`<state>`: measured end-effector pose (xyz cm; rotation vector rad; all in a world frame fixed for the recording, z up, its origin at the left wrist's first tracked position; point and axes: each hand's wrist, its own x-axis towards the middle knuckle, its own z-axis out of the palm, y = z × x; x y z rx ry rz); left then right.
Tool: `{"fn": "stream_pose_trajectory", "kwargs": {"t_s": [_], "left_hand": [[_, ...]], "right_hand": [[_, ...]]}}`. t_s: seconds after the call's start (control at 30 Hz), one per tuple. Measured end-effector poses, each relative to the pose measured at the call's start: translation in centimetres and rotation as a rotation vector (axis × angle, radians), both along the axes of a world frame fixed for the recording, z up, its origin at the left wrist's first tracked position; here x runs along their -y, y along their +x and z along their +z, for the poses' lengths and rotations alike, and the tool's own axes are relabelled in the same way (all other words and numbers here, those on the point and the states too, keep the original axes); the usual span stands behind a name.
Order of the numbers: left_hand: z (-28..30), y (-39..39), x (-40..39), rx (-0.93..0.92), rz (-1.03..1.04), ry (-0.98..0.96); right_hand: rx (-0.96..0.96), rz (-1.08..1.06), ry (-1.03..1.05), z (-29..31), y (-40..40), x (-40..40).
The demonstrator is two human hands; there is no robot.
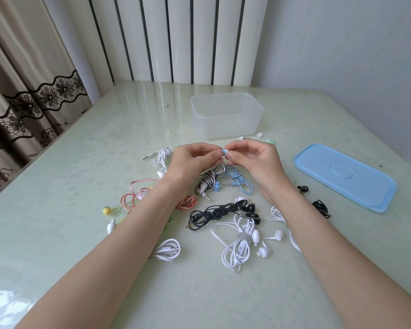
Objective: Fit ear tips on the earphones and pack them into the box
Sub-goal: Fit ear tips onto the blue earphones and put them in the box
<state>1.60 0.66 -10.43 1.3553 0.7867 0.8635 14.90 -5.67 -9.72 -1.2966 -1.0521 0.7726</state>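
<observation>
While both forearms reach in from the bottom of the frame, the left hand [192, 157] and the right hand [252, 157] meet just above the middle of the picture, fingertips almost touching. Between them sits a small light-blue earbud with a pale ear tip [225, 152]; the right hand pinches it with thumb and forefinger, and the left hand's curled fingers close on it from the other side. Which hand has the tip and which the bud is too small to tell. Its light-blue coiled cable [241, 184] trails down below the hands onto the pale green glossy table [81, 162].

Just beyond the hands, in the upper centre, stands the clear rectangular plastic box [226, 115], open, with nothing visible inside. Its light-blue plastic lid [344, 178] lies flat at the right of the frame, well apart from it. A few loose ear tips, white and green [267, 140], lie near the box's lower right corner.

Below the hands the table is strewn with earphones: a black-and-white striped bundle [208, 181], a black coiled set [214, 213], several white sets [239, 248], and a pink and green cable with a yellow bud [138, 198] at the left.
</observation>
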Motion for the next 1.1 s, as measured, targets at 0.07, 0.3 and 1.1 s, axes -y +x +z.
{"fn": "stream_pose_trajectory", "kwargs": {"t_s": [0.07, 0.3, 1.1], "left_hand": [[0.0, 0.0, 0.0, 0.033, -0.030, -0.047], [0.1, -0.4, 0.1, -0.117, -0.014, 0.093], [0.8, 0.1, 0.0, -0.460, 0.102, 0.495]], "right_hand": [[0.004, 0.000, 0.003, 0.0, 0.0, 0.0], [0.031, 0.014, -0.043, -0.1, -0.5, -0.4], [0.929, -0.335, -0.355, 1.9, 7.4, -0.5]]}}
